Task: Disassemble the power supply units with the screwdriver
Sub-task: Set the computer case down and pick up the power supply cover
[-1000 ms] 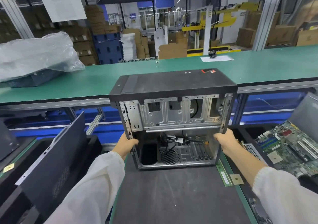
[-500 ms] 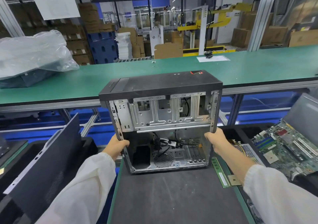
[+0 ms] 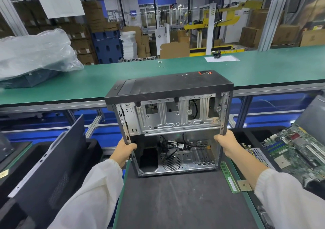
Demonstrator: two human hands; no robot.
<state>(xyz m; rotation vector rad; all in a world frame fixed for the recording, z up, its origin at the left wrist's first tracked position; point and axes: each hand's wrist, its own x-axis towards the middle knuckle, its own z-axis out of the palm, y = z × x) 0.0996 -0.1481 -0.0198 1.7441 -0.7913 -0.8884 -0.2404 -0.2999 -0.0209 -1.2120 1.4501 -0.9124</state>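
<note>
An open black computer case (image 3: 168, 88) with a bare metal frame and loose black cables inside is held up in front of me, its open side toward me. My left hand (image 3: 124, 150) grips its left edge and my right hand (image 3: 226, 143) grips its right edge. The case's lower end is over the far edge of the dark work mat (image 3: 175, 198). No screwdriver is in view.
A green conveyor belt (image 3: 263, 70) runs behind the case, carrying a plastic-wrapped unit (image 3: 33, 56). A black side panel (image 3: 52, 160) leans at my left. At my right lie a green motherboard (image 3: 299, 151), a memory stick (image 3: 228, 177) and a small chip (image 3: 244, 185).
Both hands have raised the case and tilted it a little, its right side now higher. The grips on both edges are unchanged.
</note>
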